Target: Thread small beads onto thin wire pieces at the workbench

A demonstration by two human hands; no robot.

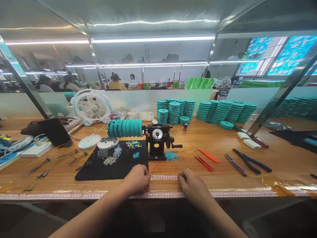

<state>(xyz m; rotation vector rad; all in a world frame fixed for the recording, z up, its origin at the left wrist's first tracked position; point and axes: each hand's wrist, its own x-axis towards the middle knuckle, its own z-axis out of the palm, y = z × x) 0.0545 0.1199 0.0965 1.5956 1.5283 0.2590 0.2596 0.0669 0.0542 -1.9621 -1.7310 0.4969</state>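
Observation:
My left hand [139,179] is closed at the right edge of the black mat [111,170], by the left end of a short measuring strip [164,178]; thin dark strands stick out near its fingertips. My right hand [192,182] is closed at the strip's right end, its fingertips pressed together. What either pinch holds is too small to make out. Behind them stands a black hand-cranked winder [156,142] with a dial, carrying a row of teal spools [125,128]. Small beads [133,144] and metal parts lie on the mat. Teal pieces [171,156] lie beside the winder's base.
Red screwdrivers [204,163], scissors [235,164] and pliers [250,162] lie at right. Stacked teal spools [224,110] line the back. A white fan [92,107] and dark phone-like panel [55,132] stand left. A long measuring tape [61,196] follows the front edge. People sit beyond.

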